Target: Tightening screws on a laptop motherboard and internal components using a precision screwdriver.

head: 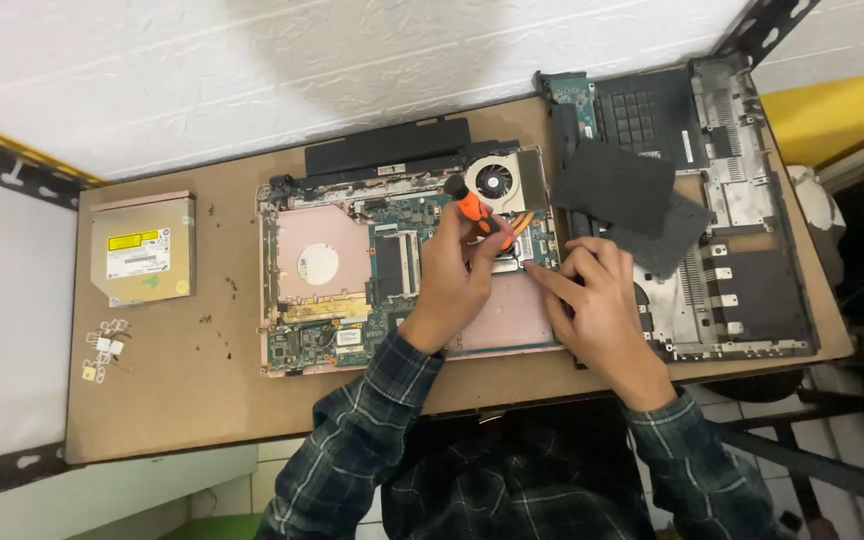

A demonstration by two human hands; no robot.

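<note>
We see an orange-and-black-handled screwdriver (479,212) clamped in the fingers of the left hand (449,280), handle top poking out above the knuckles, shaft slanting down to the right toward the fingertips; the tip itself is hidden, so we cannot tell what it meets. The fingers are curled tight round the handle. Just right of those fingers the right hand (597,300) lies on the board, index finger stretched out and pointing left at a spot just beside the screwdriver's lower end, other fingers loosely bent, holding nothing we can see.

Both hands rest over an opened laptop base with green circuit board and pinkish metal plates (327,280). Just above the left fingers sits a round black cooling fan in a copper-coloured housing (497,182). Right of the right hand's fingers lie dark grey flat cover panels (614,185) on a black and silver laptop bottom shell (752,270). Above the fan is a long black battery bar (387,147). Well to the left of both hands lies a silver optical drive with a yellow label (142,250), and below it a cluster of small white bits (105,350). All sit on a brown board tabletop (182,400).
</note>
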